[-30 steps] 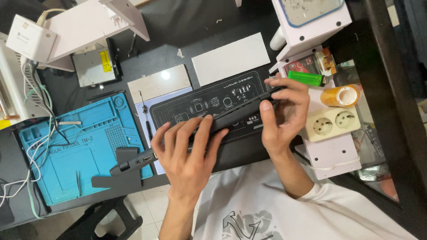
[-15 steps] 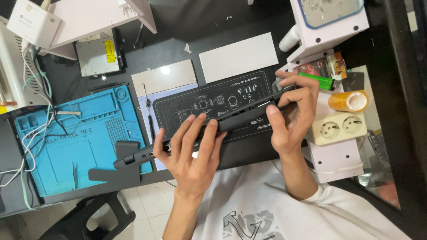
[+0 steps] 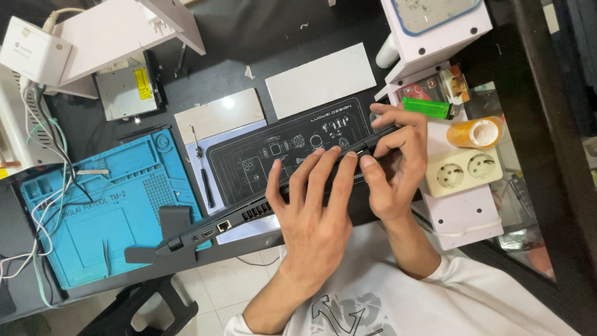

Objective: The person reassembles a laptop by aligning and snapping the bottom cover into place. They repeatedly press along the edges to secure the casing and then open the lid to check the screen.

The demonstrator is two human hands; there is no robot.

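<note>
Black laptop point(image 3: 249, 214), apparently closed, at frame centre: we see left hand point(image 3: 314, 214) and right hand point(image 3: 392, 165) together, both clamped on its edge.

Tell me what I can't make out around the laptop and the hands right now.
- Head view: laptop stands edge-on; its faces can't be seen.
- Left hand and right hand cover the edge they grip.
- Blue repair mat: left part crossed by cables.
- Glass shelf: contents blurred by reflections.

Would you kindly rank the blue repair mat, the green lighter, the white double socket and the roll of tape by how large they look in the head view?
1. blue repair mat
2. white double socket
3. roll of tape and green lighter: they look too alike to rank.
</note>
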